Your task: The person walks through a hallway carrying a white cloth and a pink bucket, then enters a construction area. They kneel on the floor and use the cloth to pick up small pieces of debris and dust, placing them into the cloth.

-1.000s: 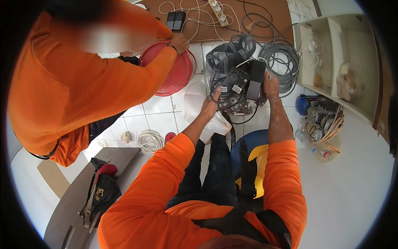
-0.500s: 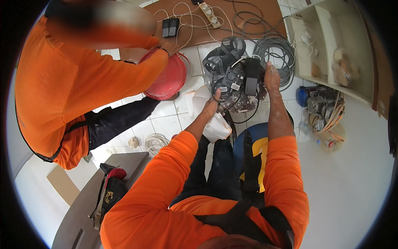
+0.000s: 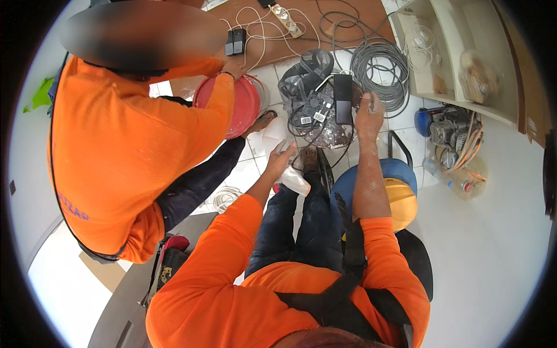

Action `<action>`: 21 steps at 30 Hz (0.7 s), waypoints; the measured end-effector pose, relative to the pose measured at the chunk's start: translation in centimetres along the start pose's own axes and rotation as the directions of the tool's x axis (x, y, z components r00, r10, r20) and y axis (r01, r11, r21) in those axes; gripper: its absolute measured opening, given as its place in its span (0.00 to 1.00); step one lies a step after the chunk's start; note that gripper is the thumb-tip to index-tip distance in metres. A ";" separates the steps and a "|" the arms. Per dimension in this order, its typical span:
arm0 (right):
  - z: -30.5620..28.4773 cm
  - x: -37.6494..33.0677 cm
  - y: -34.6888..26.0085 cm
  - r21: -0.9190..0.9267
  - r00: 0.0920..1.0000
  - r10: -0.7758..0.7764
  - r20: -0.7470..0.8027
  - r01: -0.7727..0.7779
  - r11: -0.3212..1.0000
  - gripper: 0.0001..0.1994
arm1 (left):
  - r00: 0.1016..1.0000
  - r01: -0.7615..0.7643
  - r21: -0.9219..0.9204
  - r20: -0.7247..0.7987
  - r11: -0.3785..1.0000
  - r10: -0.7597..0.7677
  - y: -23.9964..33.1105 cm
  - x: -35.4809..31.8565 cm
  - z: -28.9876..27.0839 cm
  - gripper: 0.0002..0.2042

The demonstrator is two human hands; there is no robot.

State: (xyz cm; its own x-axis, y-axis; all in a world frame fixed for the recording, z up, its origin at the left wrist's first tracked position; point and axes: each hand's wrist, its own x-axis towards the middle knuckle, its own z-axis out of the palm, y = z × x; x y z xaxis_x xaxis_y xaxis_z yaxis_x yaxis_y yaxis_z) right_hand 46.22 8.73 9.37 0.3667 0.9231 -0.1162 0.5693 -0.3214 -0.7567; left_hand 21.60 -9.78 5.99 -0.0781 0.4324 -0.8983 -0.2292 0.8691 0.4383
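Observation:
My left hand (image 3: 280,160) is open, fingers apart, beside a white sheet or bag (image 3: 297,181) and a thin black cable. My right hand (image 3: 369,118) is raised just right of a flat black box (image 3: 343,98), its fingers half curled and apart with nothing visible in them. Left of that box lies a black power adapter (image 3: 316,107) with white labels. Both rest on a round, paint-stained surface (image 3: 336,134), next to a bundle of black mesh or straps (image 3: 307,75). A coil of grey cable (image 3: 380,72) lies beyond my right hand.
At left, a co-worker in orange has a hand on a red-lidded bucket (image 3: 229,104). A yellow helmet (image 3: 400,203) sits by a blue seat (image 3: 371,174) at my right. A small compressor (image 3: 447,130), open shelving (image 3: 438,64) and a power strip (image 3: 287,22) stand around.
Both hands have come away from the black box and adapter; my left hand has drawn back toward me and opened. The co-worker has shifted, and the view has moved slightly.

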 end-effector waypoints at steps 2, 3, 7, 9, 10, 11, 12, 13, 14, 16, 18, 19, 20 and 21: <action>0.0 -1.6 -0.5 -0.031 1.000 -0.011 0.003 0.011 0.999 0.24 | 1.000 -0.025 0.016 0.009 1.000 0.025 -0.8 -1.6 -1.1 0.44; -0.1 -2.2 -0.8 -0.042 1.000 -0.019 0.008 0.019 0.999 0.24 | 0.999 -0.041 0.023 0.009 0.999 0.040 -1.0 -2.5 -1.3 0.44; 0.7 -3.9 -0.1 -0.069 0.996 0.039 0.084 -0.034 0.997 0.29 | 0.989 -0.138 0.023 0.049 0.990 0.136 -0.6 -4.4 -1.2 0.37; 1.3 -4.3 0.2 -0.069 0.991 0.080 0.109 -0.073 0.995 0.31 | 0.976 -0.210 0.127 0.090 0.969 0.199 -0.2 -3.3 -0.5 0.29; 1.6 -4.3 0.3 -0.072 0.988 0.099 0.123 -0.090 0.993 0.32 | 0.968 -0.242 0.159 0.112 0.957 0.226 0.0 -2.9 0.0 0.27; 1.7 -4.3 0.5 -0.073 0.993 0.072 0.098 -0.065 0.995 0.33 | 0.958 -0.274 0.190 0.134 0.943 0.252 0.3 -2.5 0.7 0.25; 1.8 -4.3 0.5 -0.078 0.996 0.045 0.079 -0.039 0.996 0.33 | 0.957 -0.282 0.288 0.150 0.915 0.247 0.6 -2.2 1.3 0.20; 1.7 -4.5 0.1 -0.081 0.998 0.019 0.062 -0.014 0.997 0.34 | 0.953 -0.282 0.253 0.184 0.926 0.240 0.2 -2.0 2.1 0.20; 1.6 -4.8 -0.4 -0.110 0.996 -0.073 0.061 0.079 0.991 0.34 | 0.948 -0.281 0.216 0.217 0.935 0.234 -0.2 -2.0 3.2 0.20; 1.4 -4.9 -1.8 -0.168 0.964 -0.259 0.056 0.265 0.949 0.35 | 0.937 -0.317 0.303 0.250 0.899 0.246 0.5 -2.9 5.4 0.19; 1.0 -5.6 -3.8 -0.205 0.948 -0.290 0.129 0.312 0.928 0.35 | 0.929 -0.366 0.532 0.248 0.763 0.273 2.5 -5.0 7.5 0.18; 0.8 -6.0 -4.6 -0.221 0.938 -0.305 0.165 0.337 0.915 0.35 | 0.874 -0.481 0.588 0.264 0.651 0.408 2.1 -4.9 7.6 0.19; 0.7 -6.3 -5.0 -0.209 0.926 -0.325 0.191 0.362 0.909 0.36 | 0.797 -0.574 0.635 0.289 0.517 0.530 1.5 -4.6 7.6 0.19; 0.7 -6.6 -5.3 -0.215 0.915 -0.334 0.226 0.381 0.899 0.36 | 0.702 -0.641 0.675 0.321 0.366 0.635 1.7 -4.8 7.7 0.20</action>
State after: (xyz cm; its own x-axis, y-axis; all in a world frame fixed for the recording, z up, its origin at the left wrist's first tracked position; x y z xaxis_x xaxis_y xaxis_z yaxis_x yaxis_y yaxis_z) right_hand 40.31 4.49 13.69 -0.0209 0.9998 0.0005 0.8098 0.0172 -0.5864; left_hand 29.06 -8.53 11.31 0.1115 0.9331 -0.3420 0.6208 0.2033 0.7571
